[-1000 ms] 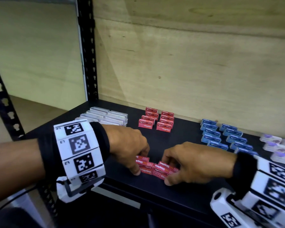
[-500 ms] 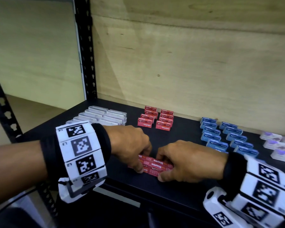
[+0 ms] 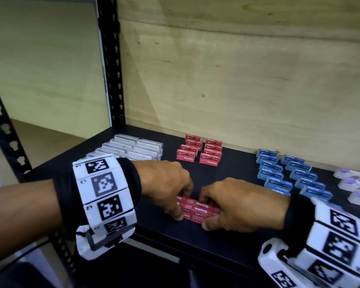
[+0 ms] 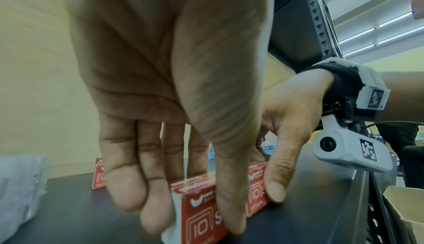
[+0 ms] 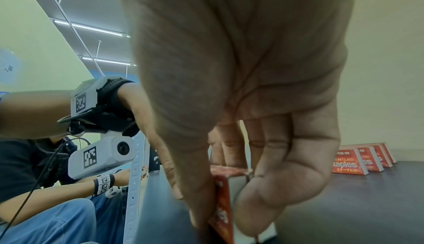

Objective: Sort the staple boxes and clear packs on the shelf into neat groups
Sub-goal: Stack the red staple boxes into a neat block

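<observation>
Both of our hands are clamped on one small cluster of red staple boxes (image 3: 197, 208) near the front lip of the shelf (image 3: 233, 242): the left hand (image 3: 164, 183) pinches its left end between thumb and fingers, and the right hand (image 3: 237, 204) pinches the right end the same way. We judge the main risk to be the middle of the cluster, since only the outer boxes are actually held; if our squeeze slackens or the two hands move at different speeds, the inner boxes can buckle upward, drop out and scatter. Just behind our thumbs lies the shelf edge, so a loose box could slide off it. Beyond our fingertips stands the sorted red group (image 3: 200, 150), with the clear packs (image 3: 133, 148) past the left hand and the blue boxes (image 3: 287, 173) past the right; pushing forward too hard could knock those rows askew.
</observation>
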Tool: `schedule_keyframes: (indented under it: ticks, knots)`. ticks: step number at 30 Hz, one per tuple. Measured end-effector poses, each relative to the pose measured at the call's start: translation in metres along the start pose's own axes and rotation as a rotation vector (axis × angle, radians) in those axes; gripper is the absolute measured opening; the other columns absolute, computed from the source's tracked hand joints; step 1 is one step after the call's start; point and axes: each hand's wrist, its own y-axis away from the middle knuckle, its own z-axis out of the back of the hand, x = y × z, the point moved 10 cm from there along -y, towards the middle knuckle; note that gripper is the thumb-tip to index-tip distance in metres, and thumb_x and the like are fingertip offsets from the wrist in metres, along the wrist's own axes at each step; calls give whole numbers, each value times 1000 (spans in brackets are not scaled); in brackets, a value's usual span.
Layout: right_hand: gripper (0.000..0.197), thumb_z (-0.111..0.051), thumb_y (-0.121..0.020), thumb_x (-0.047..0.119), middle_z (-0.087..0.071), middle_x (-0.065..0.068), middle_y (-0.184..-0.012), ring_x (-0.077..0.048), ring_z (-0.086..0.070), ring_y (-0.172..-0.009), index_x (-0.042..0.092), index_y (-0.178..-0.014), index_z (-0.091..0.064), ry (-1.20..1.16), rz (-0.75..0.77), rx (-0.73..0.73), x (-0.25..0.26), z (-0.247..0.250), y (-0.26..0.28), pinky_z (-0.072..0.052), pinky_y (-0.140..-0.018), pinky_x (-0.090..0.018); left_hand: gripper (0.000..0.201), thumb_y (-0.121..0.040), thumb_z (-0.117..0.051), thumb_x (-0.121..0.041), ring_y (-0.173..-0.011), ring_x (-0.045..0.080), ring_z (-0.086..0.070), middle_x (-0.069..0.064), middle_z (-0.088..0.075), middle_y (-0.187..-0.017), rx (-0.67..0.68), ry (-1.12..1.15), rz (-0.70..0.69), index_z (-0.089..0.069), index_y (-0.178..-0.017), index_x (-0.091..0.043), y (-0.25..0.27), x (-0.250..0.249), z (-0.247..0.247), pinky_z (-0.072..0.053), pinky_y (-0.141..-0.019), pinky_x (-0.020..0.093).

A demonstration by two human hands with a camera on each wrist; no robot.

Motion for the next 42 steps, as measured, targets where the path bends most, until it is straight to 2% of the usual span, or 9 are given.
schedule_keyframes:
  ticks: [3, 10, 15, 19, 23, 29, 34, 38, 42]
  knots:
    - [44, -65, -80, 65, -63, 13, -97, -9, -61, -84, 37, -114, -58, 1, 8, 38, -1, 0, 2, -50, -73, -27, 43, -75, -78, -46, -80, 6, -56, -17, -56, -87, 28, 16, -9, -61, -112, -33, -1, 2, 2, -48, -72, 24]
    - [61, -40, -77, 86, -65, 15, -106, -7, -61, -96, 38, -109, -60, -2, -62, 60, -26, 27, 3, -51, -92, -35, 59, -69, -85, -37, -79, -5, -56, -17, -63, -108, 69, 78, 35, -58, -122, -36, -6, 26, 27, -41, -65, 15]
    - [40, -54, -88, 66, -67, 9, -104, -13, -63, -95, 31, -106, -64, 64, -103, -48, -49, 55, -25, -51, -90, -33, 45, -79, -76, -46, -92, 10, -59, -11, -65, -108, -97, 6, 103, -62, -118, -28, -27, 46, 63, -45, -80, 25]
    - [26, -69, -85, 51, -68, 5, -102, -18, -63, -92, 30, -101, -62, 119, -142, -118, -69, 74, -58, -52, -84, -33, 40, -84, -72, -44, -90, 13, -54, -7, -65, -111, -179, -99, 159, -63, -116, -23, -52, 64, 84, -38, -73, 27]
    - [33, -72, -84, 45, -65, 3, -102, -21, -61, -93, 26, -110, -63, 177, -190, -142, -82, 85, -84, -47, -75, -31, 49, -84, -71, -45, -102, 21, -60, 0, -63, -118, -199, -255, 228, -60, -128, -24, -75, 76, 92, -41, -70, 31]
    - [31, -73, -85, 38, -67, 0, -100, -22, -64, -90, 19, -108, -65, 251, -217, -126, -87, 85, -106, -45, -67, -29, 29, -83, -75, -30, -87, 16, -65, -4, -70, -99, -125, -209, 247, -71, -109, -17, -108, 86, 86, -43, -62, 24]
    - [25, -77, -82, 34, -64, 1, -91, -21, -64, -87, 23, -92, -56, 285, -202, -77, -87, 80, -112, -50, -72, -32, 25, -93, -61, -25, -101, 22, -63, 3, -67, -112, -207, -184, 241, -66, -115, -13, -117, 84, 84, -41, -70, 27]
    - [30, -76, -82, 34, -53, 5, -76, -19, -58, -79, 23, -85, -48, 301, -217, -88, -89, 78, -112, -46, -68, -31, 26, -84, -74, -20, -75, 17, -60, 1, -64, -90, -78, -224, 226, -70, -109, -13, -124, 75, 79, -40, -57, 24]
    - [42, -76, -82, 32, -48, 5, -73, -14, -50, -64, 25, -70, -37, 293, -247, -96, -89, 78, -111, -42, -64, -29, 23, -80, -76, -19, -86, 23, -62, 3, -65, -99, -54, -306, 238, -71, -102, -16, -120, 68, 79, -45, -67, 30]
